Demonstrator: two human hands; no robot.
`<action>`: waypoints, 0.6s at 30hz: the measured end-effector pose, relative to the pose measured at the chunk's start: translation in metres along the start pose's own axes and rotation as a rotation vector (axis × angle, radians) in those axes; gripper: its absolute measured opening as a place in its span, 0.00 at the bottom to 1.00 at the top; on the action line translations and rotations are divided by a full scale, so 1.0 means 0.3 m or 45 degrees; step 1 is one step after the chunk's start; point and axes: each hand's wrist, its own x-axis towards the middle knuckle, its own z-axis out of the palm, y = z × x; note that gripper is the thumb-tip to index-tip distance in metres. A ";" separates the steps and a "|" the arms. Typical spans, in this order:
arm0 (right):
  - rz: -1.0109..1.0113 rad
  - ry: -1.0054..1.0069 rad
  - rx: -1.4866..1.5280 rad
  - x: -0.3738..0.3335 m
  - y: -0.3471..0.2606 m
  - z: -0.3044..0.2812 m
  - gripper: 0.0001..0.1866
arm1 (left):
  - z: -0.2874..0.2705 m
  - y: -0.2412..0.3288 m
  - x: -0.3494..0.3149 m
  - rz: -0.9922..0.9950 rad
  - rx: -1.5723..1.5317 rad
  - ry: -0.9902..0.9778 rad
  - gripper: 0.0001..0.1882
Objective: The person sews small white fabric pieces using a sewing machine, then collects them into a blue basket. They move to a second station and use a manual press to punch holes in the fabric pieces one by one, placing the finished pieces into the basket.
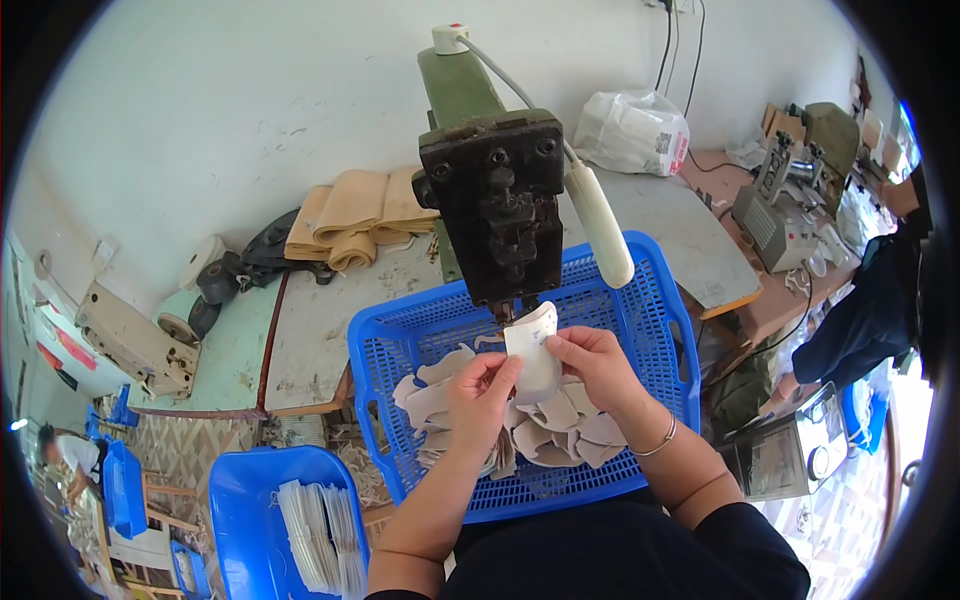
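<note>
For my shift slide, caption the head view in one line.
Left hand and right hand hold a white piece by a black machine head, over a blue basket of pieces.

The white piece (537,362) blocks your middle; the black machine head (495,215) blocks far — white handle (602,230) at right; you have room left — over the blue crate's (650,305) far-left corner.

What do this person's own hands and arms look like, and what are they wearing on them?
The left hand and right hand are bare, without gloves. A thin, shiny, metal-looking round bangle circles the right wrist; none shows on the left. Both forearms are uncovered below the plain black fabric short sleeves.
</note>
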 end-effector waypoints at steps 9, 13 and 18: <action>-0.021 -0.038 -0.024 0.002 0.009 0.041 0.11 | -0.046 0.006 0.002 -0.038 -0.106 0.037 0.05; -0.023 -0.042 -0.106 0.003 0.020 0.075 0.10 | -0.095 0.005 0.014 -0.038 -0.059 0.054 0.05; -0.021 -0.074 -0.112 0.009 0.026 0.110 0.09 | -0.134 0.013 0.027 -0.030 -0.033 0.084 0.05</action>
